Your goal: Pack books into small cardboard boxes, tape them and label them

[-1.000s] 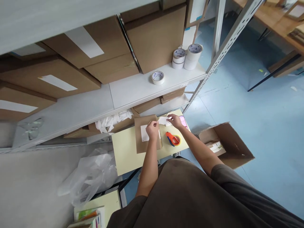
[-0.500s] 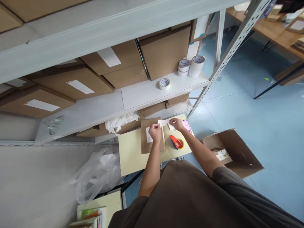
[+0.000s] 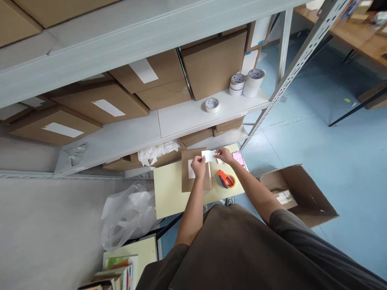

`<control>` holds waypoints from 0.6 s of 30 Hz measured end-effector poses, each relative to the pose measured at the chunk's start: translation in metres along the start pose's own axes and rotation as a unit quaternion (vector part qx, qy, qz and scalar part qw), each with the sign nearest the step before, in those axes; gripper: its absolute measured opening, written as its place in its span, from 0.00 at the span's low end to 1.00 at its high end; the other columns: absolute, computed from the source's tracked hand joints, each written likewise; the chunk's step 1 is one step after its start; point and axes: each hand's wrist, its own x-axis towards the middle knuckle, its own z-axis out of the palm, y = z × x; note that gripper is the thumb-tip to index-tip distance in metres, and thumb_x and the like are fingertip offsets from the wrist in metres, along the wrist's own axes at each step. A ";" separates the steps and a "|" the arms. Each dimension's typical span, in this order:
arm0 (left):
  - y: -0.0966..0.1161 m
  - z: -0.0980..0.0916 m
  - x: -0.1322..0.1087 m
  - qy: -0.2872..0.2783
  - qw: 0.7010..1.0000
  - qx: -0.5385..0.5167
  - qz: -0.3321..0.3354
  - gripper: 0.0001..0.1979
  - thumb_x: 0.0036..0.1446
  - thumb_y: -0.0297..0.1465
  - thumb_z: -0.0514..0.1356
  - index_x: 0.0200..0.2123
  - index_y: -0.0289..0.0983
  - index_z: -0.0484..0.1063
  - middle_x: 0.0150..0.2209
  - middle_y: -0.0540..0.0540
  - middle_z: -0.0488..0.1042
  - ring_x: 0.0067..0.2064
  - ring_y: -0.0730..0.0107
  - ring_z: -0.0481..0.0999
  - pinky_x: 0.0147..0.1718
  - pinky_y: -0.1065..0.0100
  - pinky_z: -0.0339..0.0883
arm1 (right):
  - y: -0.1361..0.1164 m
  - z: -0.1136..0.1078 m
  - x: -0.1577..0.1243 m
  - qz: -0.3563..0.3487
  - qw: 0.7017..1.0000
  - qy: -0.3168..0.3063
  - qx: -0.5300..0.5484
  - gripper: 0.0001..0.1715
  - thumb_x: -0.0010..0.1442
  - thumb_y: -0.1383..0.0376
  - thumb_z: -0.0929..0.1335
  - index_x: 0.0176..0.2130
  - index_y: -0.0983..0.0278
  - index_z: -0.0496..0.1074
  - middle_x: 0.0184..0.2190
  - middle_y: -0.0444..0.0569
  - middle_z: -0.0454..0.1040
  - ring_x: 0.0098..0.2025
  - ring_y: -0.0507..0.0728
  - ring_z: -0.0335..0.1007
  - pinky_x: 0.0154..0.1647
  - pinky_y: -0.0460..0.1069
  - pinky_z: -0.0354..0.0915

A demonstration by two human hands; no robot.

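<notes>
A small white paper label [image 3: 208, 155] is stretched between my two hands. My left hand [image 3: 198, 166] pinches its left end, above a flat cardboard box [image 3: 196, 186] that has a white label [image 3: 191, 170] on top. At the other end, my right hand [image 3: 223, 155] grips the paper between thumb and fingers. An orange tape dispenser [image 3: 226, 179] with a yellow roll lies right of the box. Beyond it, near my right wrist, is a phone [image 3: 238, 158] with a pink screen. Another small white piece under my right hand is mostly hidden.
The pale yellow table [image 3: 166, 193] stands against a metal shelf [image 3: 184, 123] holding cardboard boxes and white tape rolls [image 3: 212, 105]. An open carton [image 3: 302, 193] sits on the floor to the right. Left of the table hangs a clear plastic bag [image 3: 127, 213]; books [image 3: 121, 274] lie below it.
The paper between my hands has turned flatter toward me and shows more of its white face. The whole view has shifted slightly; the box and dispenser stay in place on the table.
</notes>
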 end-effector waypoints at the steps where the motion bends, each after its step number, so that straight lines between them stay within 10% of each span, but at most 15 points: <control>1: -0.002 0.001 0.000 0.002 1.000 -0.004 -0.003 0.11 0.63 0.38 0.63 0.29 0.42 0.71 0.32 0.48 0.80 0.37 0.64 0.78 0.43 0.66 0.70 | 0.001 0.000 0.001 0.005 1.000 0.003 0.005 0.13 0.48 0.59 0.76 0.34 0.60 0.74 0.29 0.43 0.75 0.30 0.55 0.70 0.30 0.48 0.64; 6: -0.013 -0.001 0.003 -0.012 1.000 -0.013 -0.023 0.07 0.60 0.35 0.66 0.40 0.40 0.78 0.33 0.48 0.80 0.37 0.64 0.79 0.42 0.66 0.71 | 0.010 -0.003 0.003 0.001 1.000 0.007 0.021 0.10 0.48 0.62 0.73 0.35 0.60 0.78 0.29 0.44 0.76 0.32 0.57 0.71 0.33 0.49 0.66; 10: -0.018 -0.009 0.007 -0.114 0.993 -0.034 0.017 0.26 0.57 0.33 0.69 0.59 0.39 0.78 0.34 0.49 0.80 0.36 0.64 0.79 0.41 0.67 0.72 | 0.012 -0.008 0.003 -0.015 1.000 0.008 0.003 0.17 0.49 0.64 0.71 0.41 0.60 0.82 0.32 0.45 0.76 0.33 0.56 0.70 0.37 0.50 0.67; 14: -0.013 -0.019 0.014 -0.227 0.972 -0.043 0.042 0.20 0.55 0.34 0.69 0.52 0.38 0.83 0.35 0.47 0.82 0.38 0.63 0.80 0.40 0.67 0.72 | 0.010 -0.010 0.004 -0.026 1.000 -0.004 -0.006 0.18 0.50 0.61 0.73 0.42 0.60 0.82 0.31 0.43 0.74 0.33 0.56 0.69 0.37 0.49 0.67; 18: -0.002 -0.025 0.020 -0.223 0.973 0.016 0.047 0.11 0.55 0.36 0.66 0.39 0.37 0.81 0.32 0.48 0.80 0.36 0.64 0.78 0.35 0.68 0.68 | 0.007 -0.012 0.004 -0.024 1.000 -0.009 0.001 0.17 0.51 0.55 0.75 0.40 0.61 0.80 0.29 0.43 0.74 0.32 0.56 0.70 0.35 0.49 0.66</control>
